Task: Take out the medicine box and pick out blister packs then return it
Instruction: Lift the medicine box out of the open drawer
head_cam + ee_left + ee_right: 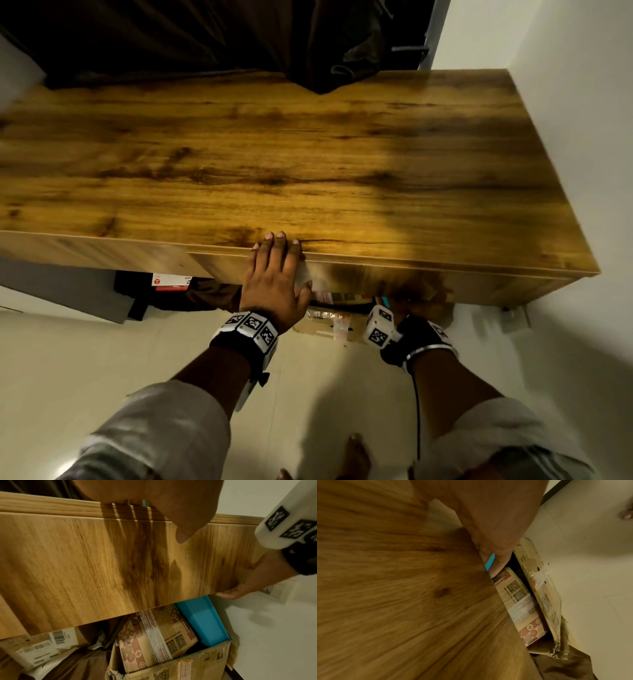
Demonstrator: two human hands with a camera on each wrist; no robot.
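Wooden desk (308, 154); left hand (274, 277) atop

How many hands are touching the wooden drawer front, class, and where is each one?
2. The left hand lies flat over the top edge of the drawer front; the right hand grips its lower edge near the right end, fingers hidden underneath.

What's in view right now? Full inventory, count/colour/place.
wooden cabinet: 1, brown woodgrain, against the wall
drawer front: 1, brown woodgrain, below the cabinet top
cardboard carton: 1, tan, torn, on the floor under the drawer
patterned box: 1, tan and pink, inside the carton
blue box: 1, blue, inside the carton beside the patterned box
dark cloth: 1, behind the cabinet top
left hand: 1, on the cabinet's top edge
right hand: 1, fingers under the drawer front's lower edge
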